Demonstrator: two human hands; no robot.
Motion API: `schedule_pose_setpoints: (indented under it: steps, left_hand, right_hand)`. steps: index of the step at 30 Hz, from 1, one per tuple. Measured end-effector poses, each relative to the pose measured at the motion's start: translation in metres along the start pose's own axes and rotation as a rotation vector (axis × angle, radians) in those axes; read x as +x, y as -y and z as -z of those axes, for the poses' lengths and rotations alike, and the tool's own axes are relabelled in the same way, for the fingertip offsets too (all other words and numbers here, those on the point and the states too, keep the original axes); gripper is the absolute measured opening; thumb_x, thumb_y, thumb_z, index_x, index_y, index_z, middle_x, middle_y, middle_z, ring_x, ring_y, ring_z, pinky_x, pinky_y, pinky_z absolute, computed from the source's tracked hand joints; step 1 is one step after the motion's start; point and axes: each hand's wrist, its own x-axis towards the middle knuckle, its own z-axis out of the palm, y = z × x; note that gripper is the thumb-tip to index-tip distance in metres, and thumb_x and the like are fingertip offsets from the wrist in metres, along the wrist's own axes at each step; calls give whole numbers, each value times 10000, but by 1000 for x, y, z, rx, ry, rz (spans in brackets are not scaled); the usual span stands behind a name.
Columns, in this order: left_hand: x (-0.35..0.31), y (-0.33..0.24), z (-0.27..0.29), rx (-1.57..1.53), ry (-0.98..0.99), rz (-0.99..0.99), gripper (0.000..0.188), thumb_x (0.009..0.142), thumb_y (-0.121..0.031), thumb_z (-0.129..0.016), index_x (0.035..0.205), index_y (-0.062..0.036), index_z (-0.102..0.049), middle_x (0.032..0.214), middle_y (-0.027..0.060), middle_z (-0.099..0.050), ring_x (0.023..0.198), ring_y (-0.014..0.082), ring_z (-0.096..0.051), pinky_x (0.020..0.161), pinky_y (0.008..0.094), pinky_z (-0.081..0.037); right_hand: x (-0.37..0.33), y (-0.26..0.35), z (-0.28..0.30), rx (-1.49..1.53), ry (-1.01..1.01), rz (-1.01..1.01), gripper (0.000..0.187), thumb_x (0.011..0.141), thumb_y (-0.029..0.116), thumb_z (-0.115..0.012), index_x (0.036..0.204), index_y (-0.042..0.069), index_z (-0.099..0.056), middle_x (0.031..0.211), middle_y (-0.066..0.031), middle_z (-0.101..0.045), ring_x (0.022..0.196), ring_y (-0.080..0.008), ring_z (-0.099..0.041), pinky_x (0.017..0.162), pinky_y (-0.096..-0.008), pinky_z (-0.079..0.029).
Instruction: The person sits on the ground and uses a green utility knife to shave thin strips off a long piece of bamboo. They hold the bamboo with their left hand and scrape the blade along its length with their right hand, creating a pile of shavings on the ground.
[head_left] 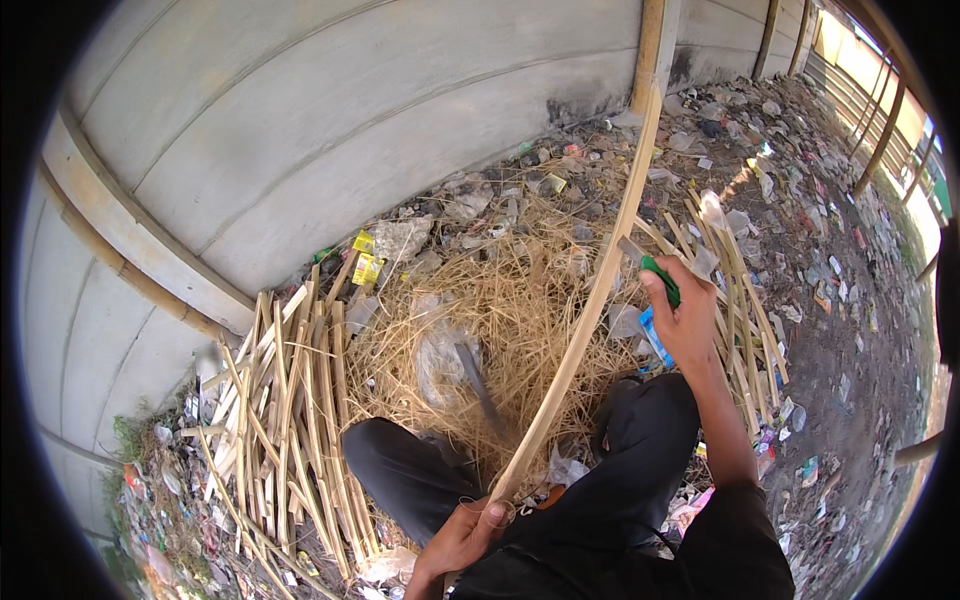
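Note:
A long, pale bamboo strip [578, 350] rises from my lap and slants up and away toward the wall. Its near end is gripped by my left hand [465, 538], fingers closed around it. In my right hand [684, 318], closed too, is a knife [661, 280] with a green handle. The short blade reaches left and meets the strip's right edge, partway up its length. Between my legs, a dark, flat, blade-like tool [480, 388] leans over a cloudy plastic bag [440, 360] among thin bamboo shavings [510, 260].
To my left lies a big pile of split bamboo strips [290, 430]. A smaller bundle of strips [742, 320] lies on the right, beyond my right wrist. Litter covers the ground [840, 350]. A grey panel wall [400, 110] with posts stands ahead and to the left.

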Motion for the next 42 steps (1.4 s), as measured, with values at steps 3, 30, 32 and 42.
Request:
schedule_pose_setpoints:
  steps: [3, 30, 32, 42]
  left_hand:
    - [-14, 16, 9, -43, 23, 60, 631, 1190, -568, -372, 1041, -16, -637, 727, 0, -540, 582, 84, -484, 540, 266, -418]
    - [58, -59, -7, 335, -366, 7, 421, 1197, -342, -494, 1253, 20, -703, 834, 181, -763, 692, 341, -768, 663, 440, -590]
    - [57, -61, -6, 352, -358, 22, 414, 1196, -337, -495, 1236, 21, -700, 832, 194, -760, 717, 360, -776, 678, 447, -594]
    - [47, -51, -5, 377, -372, -25, 388, 1190, -329, -508, 1210, 9, -697, 810, 208, -749, 715, 387, -779, 660, 460, -588]
  right_hand:
    - [3, 4, 12, 44, 41, -6, 231, 1041, 235, -769, 1128, 26, -726, 838, -133, -760, 632, -264, -712, 572, -364, -522]
    - [-84, 80, -36, 72, 356, 377, 267, 987, 368, -807, 1057, 131, -708, 853, -26, -753, 655, -209, -741, 542, -346, -567]
    - [-83, 80, -36, 72, 352, 376, 267, 983, 373, -811, 1053, 135, -712, 850, -23, -753, 650, -204, -739, 538, -343, -562]
    - [-74, 81, -34, 49, 323, 429, 260, 961, 374, -828, 1056, 151, -733, 821, -1, -741, 626, -183, -718, 530, -322, -534]
